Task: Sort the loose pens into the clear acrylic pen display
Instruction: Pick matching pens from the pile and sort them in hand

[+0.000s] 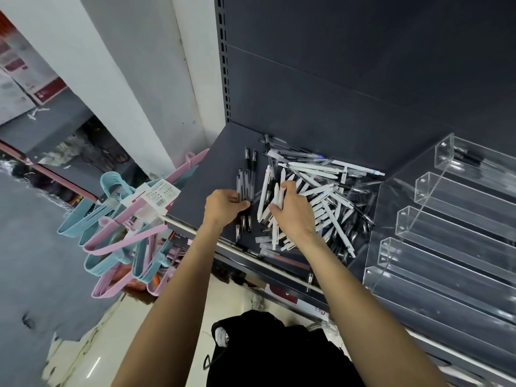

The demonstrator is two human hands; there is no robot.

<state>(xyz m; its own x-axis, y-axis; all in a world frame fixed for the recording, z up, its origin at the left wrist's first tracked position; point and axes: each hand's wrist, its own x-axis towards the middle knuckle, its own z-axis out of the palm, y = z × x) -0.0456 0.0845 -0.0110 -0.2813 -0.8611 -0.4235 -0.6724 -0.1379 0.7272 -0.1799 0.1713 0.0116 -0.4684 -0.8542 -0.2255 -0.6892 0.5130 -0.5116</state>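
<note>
Shelf: a flat, matt dark-grey metal shelf point(212, 169) with a pale front rail; it carries the pens and the display.
Left hand: the left hand point(223, 203) lies at the left group of pens, its grip curled round a small bundle of slim clear-barrelled pens point(245, 188) with black caps and grips; the fingertips are pressed against them.
Right hand: the right hand point(293, 210) rests on the near edge of the big heap, its grip curled over several white pens, thumb on one side and fingers on the other.
Loose pens: a tangled pile of pens point(329, 191), mostly smooth white plastic barrels mixed with clear ones, lying crosswise in the middle of the shelf, just left of the display.
Display: a clear acrylic pen display point(446, 219) of long, square-edged troughs stepped one above another, standing at the right end of the shelf; a dark pen point(469, 157) lies in the top trough.
Hangers: pink and blue plastic hangers point(117, 227), curved and ribbed, hang in a bunch left of the shelf with a barcoded paper tag point(160, 194).
</note>
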